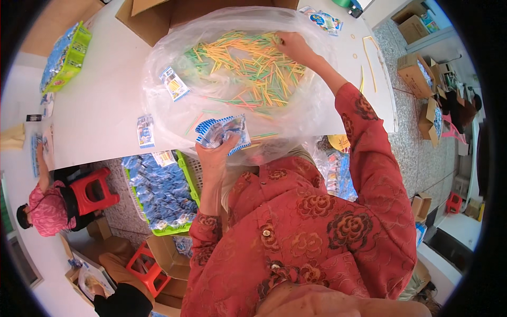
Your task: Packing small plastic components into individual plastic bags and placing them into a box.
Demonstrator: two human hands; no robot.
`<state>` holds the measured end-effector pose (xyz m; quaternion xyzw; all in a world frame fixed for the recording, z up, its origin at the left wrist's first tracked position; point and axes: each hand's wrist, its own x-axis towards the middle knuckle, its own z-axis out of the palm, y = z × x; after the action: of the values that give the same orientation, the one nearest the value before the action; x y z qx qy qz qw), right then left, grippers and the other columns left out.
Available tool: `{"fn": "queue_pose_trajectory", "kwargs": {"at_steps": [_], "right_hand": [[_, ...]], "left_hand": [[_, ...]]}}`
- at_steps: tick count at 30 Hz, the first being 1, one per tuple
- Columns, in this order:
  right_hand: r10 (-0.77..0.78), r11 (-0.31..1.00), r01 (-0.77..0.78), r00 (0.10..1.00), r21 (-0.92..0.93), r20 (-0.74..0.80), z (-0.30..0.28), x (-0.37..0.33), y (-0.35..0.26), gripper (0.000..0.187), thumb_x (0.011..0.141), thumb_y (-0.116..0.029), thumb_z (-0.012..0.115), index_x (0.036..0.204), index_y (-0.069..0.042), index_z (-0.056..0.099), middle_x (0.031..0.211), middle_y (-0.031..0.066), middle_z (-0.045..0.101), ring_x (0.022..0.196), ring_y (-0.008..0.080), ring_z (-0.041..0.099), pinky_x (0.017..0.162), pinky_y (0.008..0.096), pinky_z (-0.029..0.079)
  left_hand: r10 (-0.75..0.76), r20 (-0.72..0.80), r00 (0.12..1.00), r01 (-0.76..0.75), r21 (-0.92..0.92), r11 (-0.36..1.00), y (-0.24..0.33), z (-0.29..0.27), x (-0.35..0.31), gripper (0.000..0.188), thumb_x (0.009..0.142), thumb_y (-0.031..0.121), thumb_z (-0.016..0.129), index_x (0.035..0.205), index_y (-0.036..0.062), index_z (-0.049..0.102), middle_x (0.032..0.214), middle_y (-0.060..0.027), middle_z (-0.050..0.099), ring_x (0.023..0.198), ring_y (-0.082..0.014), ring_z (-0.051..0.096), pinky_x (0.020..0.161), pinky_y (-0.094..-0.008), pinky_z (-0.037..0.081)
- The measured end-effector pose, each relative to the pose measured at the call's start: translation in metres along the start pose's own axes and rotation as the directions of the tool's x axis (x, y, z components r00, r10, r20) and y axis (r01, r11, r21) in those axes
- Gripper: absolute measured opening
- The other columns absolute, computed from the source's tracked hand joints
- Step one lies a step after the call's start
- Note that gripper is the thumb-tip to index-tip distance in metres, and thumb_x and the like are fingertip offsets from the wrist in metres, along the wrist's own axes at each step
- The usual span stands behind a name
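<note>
A clear plastic sheet or bag (158,58) lies spread on the white table, bearing a loose heap of thin yellow, green and pink sticks (259,63). My left hand (214,158) is closed around a small blue-and-white printed plastic packet (222,131) at the table's near edge; whether it holds more than one is unclear. At the far right of the heap, my right hand (294,47) has its fingers pinched on sticks, mostly hidden by the hand. A similar packet (174,84) rests on the plastic left of the heap, and another packet (146,132) lies farther left.
Below the table edge stands a green crate (198,198) full of blue packets. A green basket (79,50) sits at far left, a cardboard box (150,26) behind the heap. Co-workers (50,206) sit at left near red stools (95,190). More cartons (414,74) stand at right.
</note>
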<state>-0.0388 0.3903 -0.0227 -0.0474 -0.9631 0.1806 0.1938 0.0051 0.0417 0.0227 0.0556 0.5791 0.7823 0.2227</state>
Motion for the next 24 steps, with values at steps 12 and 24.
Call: {"fn": "queue_pose_trajectory", "kwargs": {"at_steps": [12,24], "right_hand": [[0.173,0.835,-0.157,0.985,0.527,0.019,0.005,-0.061,-0.053,0.01,0.081,-0.013,0.06,0.089,-0.006,0.058,0.064,-0.0035,0.053,0.053,0.0026,0.042,0.049,0.0206,0.036],[0.206,0.722,-0.179,0.978,0.668,0.039,-0.023,-0.062,-0.081,0.009,0.082,-0.007,0.06,0.09,-0.006,0.056,0.077,-0.0025,0.057,0.057,0.0023,0.045,0.05,0.0181,0.038]], "left_hand": [[0.008,0.04,0.999,-0.007,-0.034,0.999,0.001,0.014,-0.001,0.029,0.066,-0.007,0.069,0.094,-0.0063,0.061,0.091,-0.0109,0.064,0.077,-0.0132,0.06,0.071,-0.0253,0.05],[0.004,0.088,0.996,-0.008,0.039,0.999,-0.003,0.019,0.01,0.03,0.067,-0.005,0.07,0.095,-0.0023,0.06,0.09,-0.0069,0.063,0.08,-0.0114,0.059,0.073,-0.0261,0.049]]}}
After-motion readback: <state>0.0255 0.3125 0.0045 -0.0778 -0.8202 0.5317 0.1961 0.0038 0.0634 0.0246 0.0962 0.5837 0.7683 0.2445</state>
